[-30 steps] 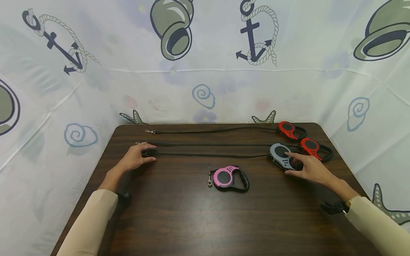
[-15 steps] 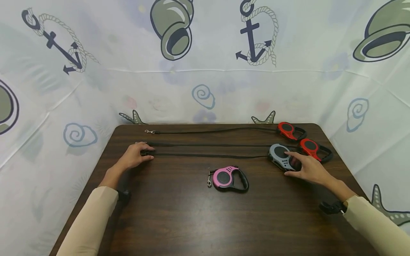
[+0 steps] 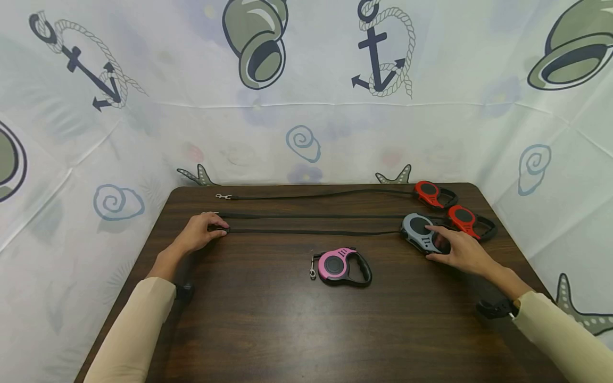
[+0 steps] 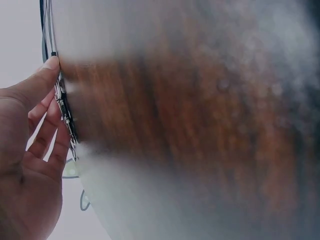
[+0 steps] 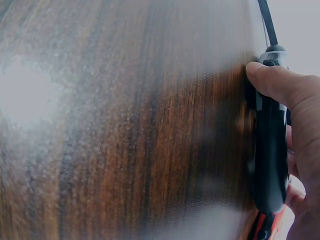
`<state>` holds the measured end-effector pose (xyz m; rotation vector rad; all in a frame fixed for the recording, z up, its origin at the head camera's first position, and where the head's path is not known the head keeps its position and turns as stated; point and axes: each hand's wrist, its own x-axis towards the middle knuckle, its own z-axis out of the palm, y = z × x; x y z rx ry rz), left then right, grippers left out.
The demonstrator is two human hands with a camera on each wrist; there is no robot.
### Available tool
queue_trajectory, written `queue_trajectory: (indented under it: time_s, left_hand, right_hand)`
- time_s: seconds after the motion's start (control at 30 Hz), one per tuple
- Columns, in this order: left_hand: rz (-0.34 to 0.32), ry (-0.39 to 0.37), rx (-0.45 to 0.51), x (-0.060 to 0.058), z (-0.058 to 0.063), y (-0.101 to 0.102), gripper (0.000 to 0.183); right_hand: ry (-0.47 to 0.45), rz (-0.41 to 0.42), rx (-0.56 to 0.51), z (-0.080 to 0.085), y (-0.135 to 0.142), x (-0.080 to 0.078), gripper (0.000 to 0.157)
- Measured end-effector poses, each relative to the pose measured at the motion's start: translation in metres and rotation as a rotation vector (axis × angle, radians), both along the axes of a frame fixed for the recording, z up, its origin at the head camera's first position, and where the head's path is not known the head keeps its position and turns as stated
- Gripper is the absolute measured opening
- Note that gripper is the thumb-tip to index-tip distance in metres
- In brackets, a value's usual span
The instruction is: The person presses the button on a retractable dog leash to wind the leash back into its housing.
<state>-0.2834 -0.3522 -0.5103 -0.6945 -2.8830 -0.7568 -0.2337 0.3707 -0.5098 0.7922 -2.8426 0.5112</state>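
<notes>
A grey retractable dog leash (image 3: pixel 414 233) lies at the right of the table with its black strap (image 3: pixel 306 232) drawn out straight to the left. My right hand (image 3: pixel 463 252) holds its casing, thumb on the near side and fingers over the top; the black handle (image 5: pixel 270 155) shows edge-on in the right wrist view. At the strap's far left end my left hand (image 3: pixel 197 233) pinches the strap beside its metal clip (image 4: pixel 65 112). In the head view that clip is hidden by the fingers.
Two red retractable leashes (image 3: pixel 428 192) lie at the back right, straps stretched left; one clip (image 3: pixel 223 197) shows at the back left. A pink retractable leash (image 3: pixel 334 265) with its strap wound in lies mid-table. A printed cloth (image 3: pixel 345 133) hangs behind the table (image 3: pixel 306 330).
My left hand has moved slightly left and its fingers have closed on the strap end, covering the clip. The right hand stays on the grey leash.
</notes>
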Motion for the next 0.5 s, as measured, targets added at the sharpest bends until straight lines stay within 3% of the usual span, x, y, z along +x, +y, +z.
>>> queue_trajectory:
  time_s: [0.5]
  left_hand:
    - [-0.029,0.010,0.051,0.0015,0.0008,-0.0046,0.014]
  right_hand:
    - [0.044,0.049,-0.030,0.0002,0.0018,0.0015,0.072]
